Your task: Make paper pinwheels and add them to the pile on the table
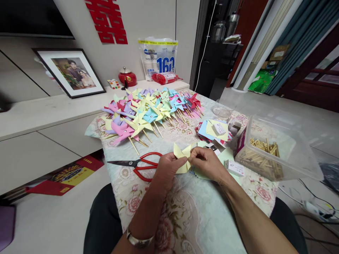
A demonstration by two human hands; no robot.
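Between my two hands is a pale yellow paper pinwheel [182,152] with its corners folded toward the middle. My left hand [171,165] grips its left side, thumb on top. The fingertips of my right hand [208,160] pinch at its centre; whether a small pin sits in them is hidden. Left of my left hand lie scissors [141,164] with red handles and dark blades. Beyond, several finished pinwheels [148,114] in pink, yellow, blue, purple and red lie heaped on wooden sticks. Small white boxes [234,167] and coloured paper squares [212,130] are beside my right hand.
A clear plastic bin [280,151] holding short wooden sticks [267,155] stands at the table's right. Flowered cloth [196,211] covers the table. Behind it, a white cabinet [53,109] carries a framed photo [71,72], a red jar [127,77] and a bag of cups [158,58].
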